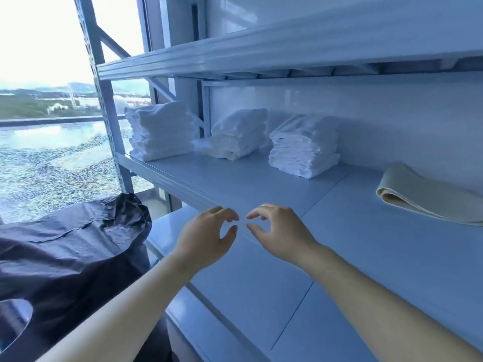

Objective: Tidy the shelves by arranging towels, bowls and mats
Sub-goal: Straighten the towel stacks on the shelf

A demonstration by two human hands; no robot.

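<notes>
Head view: both hands are held close together above the front lip of the middle shelf (261, 184). On the left hand (206, 236) and the right hand (277, 231) the fingers are loosely curled, thumb and forefinger parted, and nothing is pinched. Three stacks of white towels are ranged along the back of that shelf: the left stack (162, 131) by the corner post, the middle stack (237, 134) beside it, and the right stack (303, 145) further along. A folded cream mat (428, 194) is laid at the far right, well apart from the hands. No bowls are seen. A black bag (70, 246) is slumped below on the left.

The step is judged to be a reach toward the towels. The middle stack, slumped and askew, would best be taken from both sides with flattened palms, squared, and set in line with its neighbours. A pinch at one layer would likely pull the pile apart.

The mat's long axis is run from its rounded fold, pointed front-left, back toward the right, skewed to the shelf edge.
</notes>
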